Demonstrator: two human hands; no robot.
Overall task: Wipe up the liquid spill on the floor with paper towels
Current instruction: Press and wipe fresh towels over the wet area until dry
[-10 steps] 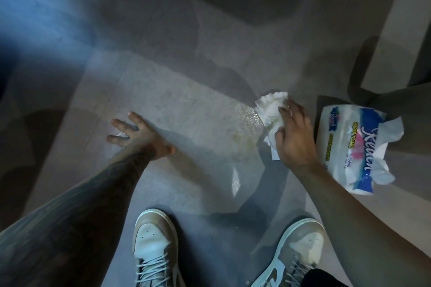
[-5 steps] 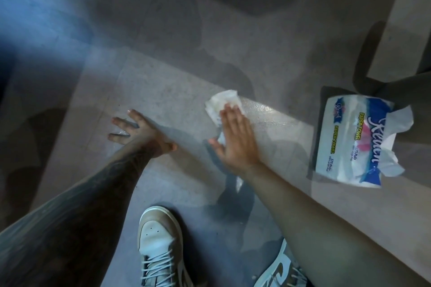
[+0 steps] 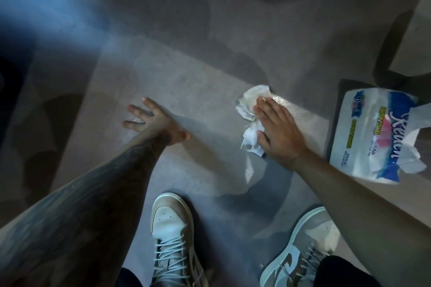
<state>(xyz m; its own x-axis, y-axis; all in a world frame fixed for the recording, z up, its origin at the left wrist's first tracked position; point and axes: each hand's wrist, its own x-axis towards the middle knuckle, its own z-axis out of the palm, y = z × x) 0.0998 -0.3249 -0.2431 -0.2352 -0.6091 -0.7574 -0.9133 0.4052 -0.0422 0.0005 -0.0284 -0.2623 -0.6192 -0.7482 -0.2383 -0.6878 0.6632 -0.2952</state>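
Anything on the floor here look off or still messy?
Yes. A wet sheen glistens just beyond the crumpled paper towel under the right hand, so liquid remains. The towel pack lies torn open, a sheet hanging out.

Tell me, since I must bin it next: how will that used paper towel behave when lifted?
Probably limp: the paper towel lies crumpled under the right hand. It looks stained and damp, so it may tear or drip. Likely still light.
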